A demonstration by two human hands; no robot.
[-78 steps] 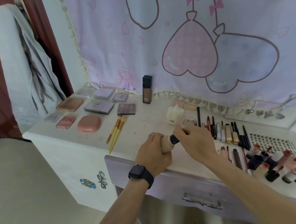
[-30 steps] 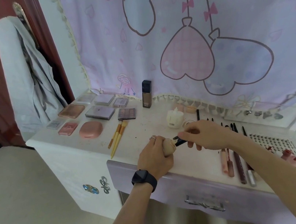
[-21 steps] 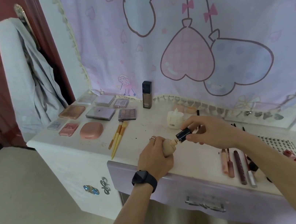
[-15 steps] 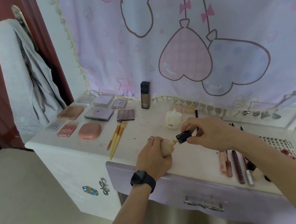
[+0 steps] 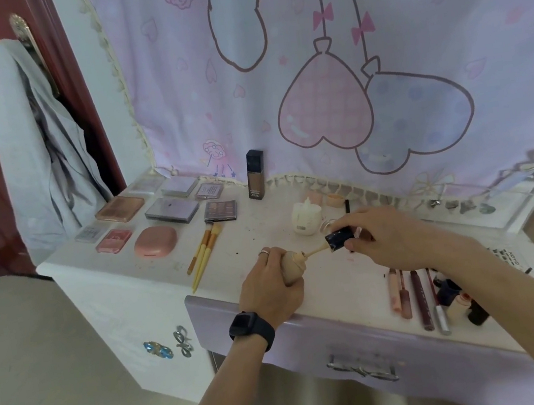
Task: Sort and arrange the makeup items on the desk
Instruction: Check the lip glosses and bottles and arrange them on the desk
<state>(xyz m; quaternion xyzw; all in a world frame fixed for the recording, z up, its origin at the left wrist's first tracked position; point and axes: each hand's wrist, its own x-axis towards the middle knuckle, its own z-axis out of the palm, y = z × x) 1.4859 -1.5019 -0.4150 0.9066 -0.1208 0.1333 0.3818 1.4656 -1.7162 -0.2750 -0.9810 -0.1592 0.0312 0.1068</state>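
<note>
Tabletop [image 5: 262, 224] yielded no legible lettering. The beige bottle [image 5: 293, 260] held in the left grip [image 5: 270, 292] and the dark cap [image 5: 338, 239] pinched in the right grip [image 5: 392, 239] showed nothing readable. A grey label on the white jar [image 5: 307, 220], just beyond the right grip, was too blurred to make out. Pale print on the tall dark foundation bottle [image 5: 255, 174], well behind the left grip, was too small. Dark letter-like marks on a white perforated piece [image 5: 504, 257], right of the right grip, and faint print on a small clear palette [image 5: 90, 233], far left of the left grip, were illegible.
</note>
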